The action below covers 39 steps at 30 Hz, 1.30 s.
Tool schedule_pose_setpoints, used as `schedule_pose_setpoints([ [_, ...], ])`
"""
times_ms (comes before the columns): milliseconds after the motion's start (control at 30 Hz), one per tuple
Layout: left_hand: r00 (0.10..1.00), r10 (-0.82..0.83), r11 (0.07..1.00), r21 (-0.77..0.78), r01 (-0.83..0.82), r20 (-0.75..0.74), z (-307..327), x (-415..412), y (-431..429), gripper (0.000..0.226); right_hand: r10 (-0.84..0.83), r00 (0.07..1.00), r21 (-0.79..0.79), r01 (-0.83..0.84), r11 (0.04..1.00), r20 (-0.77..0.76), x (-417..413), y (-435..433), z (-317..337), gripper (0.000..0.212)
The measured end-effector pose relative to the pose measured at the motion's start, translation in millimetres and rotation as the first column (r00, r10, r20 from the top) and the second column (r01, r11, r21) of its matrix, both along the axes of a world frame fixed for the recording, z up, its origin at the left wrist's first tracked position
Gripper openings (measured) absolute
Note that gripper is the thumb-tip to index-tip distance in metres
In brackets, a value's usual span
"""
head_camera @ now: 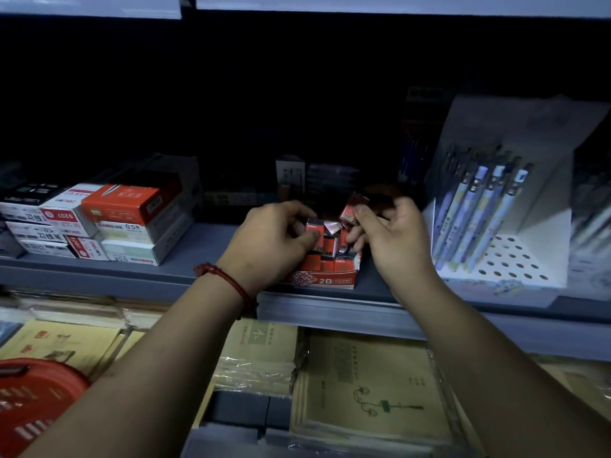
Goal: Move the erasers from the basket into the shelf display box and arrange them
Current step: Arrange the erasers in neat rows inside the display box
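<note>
A small red display box marked 2B stands at the front of the grey shelf, holding several red and black erasers. My left hand reaches into it from the left and pinches one upright eraser between thumb and fingers. My right hand hovers at the box's right side and holds another red eraser, tilted, above the box. A red basket sits at the lower left; I cannot see its contents.
Stacked pen refill boxes fill the shelf to the left. A white display stand of pens is on the right. Below the shelf lie wrapped yellow notebooks. The back of the shelf is dark.
</note>
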<state>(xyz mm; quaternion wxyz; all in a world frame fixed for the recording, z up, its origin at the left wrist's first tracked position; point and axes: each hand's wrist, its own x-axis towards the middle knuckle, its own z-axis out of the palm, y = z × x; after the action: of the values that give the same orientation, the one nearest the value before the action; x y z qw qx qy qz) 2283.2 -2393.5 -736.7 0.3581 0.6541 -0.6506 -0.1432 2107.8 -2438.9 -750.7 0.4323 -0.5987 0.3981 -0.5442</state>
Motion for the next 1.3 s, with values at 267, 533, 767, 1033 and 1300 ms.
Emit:
schedule_pose_setpoints([
  [267,0.949,0.039,0.999,-0.003,-0.039,0.312,7,0,-3,0.034,0.007,1.0,-0.031,-0.007,1.0,-0.005,-1,4,0,0.01],
  [533,0.845,-0.177,0.984,0.119,0.135,0.504,13,-7,1,0.031,0.011,1.0,-0.035,-0.012,0.999,-0.013,-1,4,1,0.011],
  [767,0.867,-0.052,0.996,-0.04,0.082,0.495,5,-11,-4,0.024,-0.021,1.0,-0.014,0.021,1.0,-0.003,0,4,1,0.012],
  [1033,0.891,-0.219,0.97,-0.013,0.245,0.399,3,-20,-18,0.051,-0.114,0.993,-0.071,0.114,0.991,0.008,2,-4,-8,0.026],
  [1300,0.879,-0.178,0.98,0.001,0.198,0.442,1,-23,-23,0.046,-0.206,0.971,-0.172,0.184,0.968,-0.121,-1,-3,-10,0.009],
])
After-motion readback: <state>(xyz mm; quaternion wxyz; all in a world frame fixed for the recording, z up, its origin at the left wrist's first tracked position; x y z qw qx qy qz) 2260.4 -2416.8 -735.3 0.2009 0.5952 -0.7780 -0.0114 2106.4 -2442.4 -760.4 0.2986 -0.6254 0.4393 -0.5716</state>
